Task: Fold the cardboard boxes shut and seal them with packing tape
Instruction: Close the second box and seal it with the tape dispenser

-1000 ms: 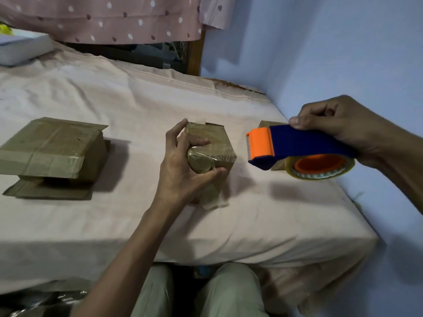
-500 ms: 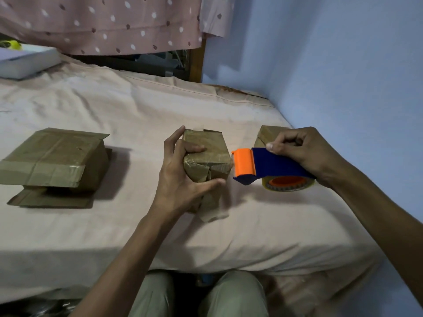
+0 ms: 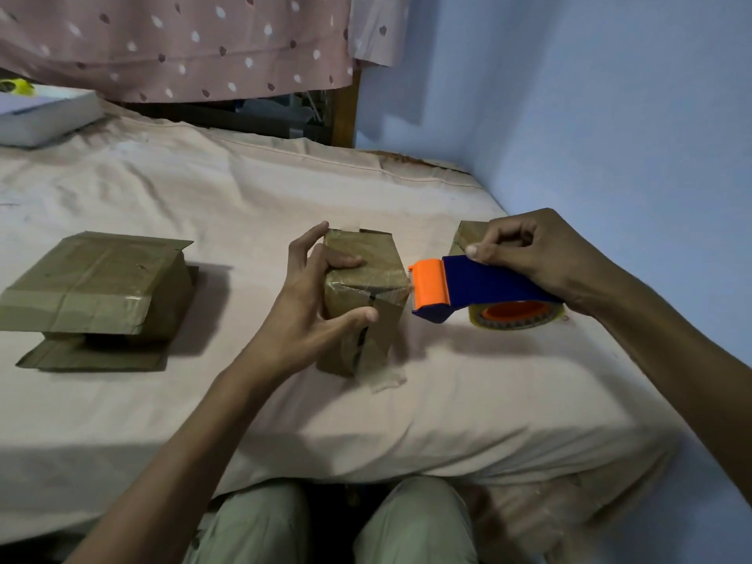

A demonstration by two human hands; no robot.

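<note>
The left hand [image 3: 321,303] clamps the small box [image 3: 366,295] on the bed [image 3: 203,400], thumb pinning the front flaps shut (they gape slightly). Just beside that grip, the right hand [image 3: 537,258] holds the tape dispenser [image 3: 468,289], its orange nose meeting the box's edge, likely to start a strip.

A bed [image 3: 244,400] is covered with a pale pink sheet [image 3: 203,205], which is creased and hangs over the near edge. A pink curtain [image 3: 175,42] dotted in white and dark brown is hung behind it, at the top. A flat white box [image 3: 44,120] is laid at the far left of the bed, with something yellow [image 3: 16,86] seen just behind it. A blue wall [image 3: 590,116] is seen along the right side. Light green trousers [image 3: 260,527] are seen below the bed's near edge.
</note>
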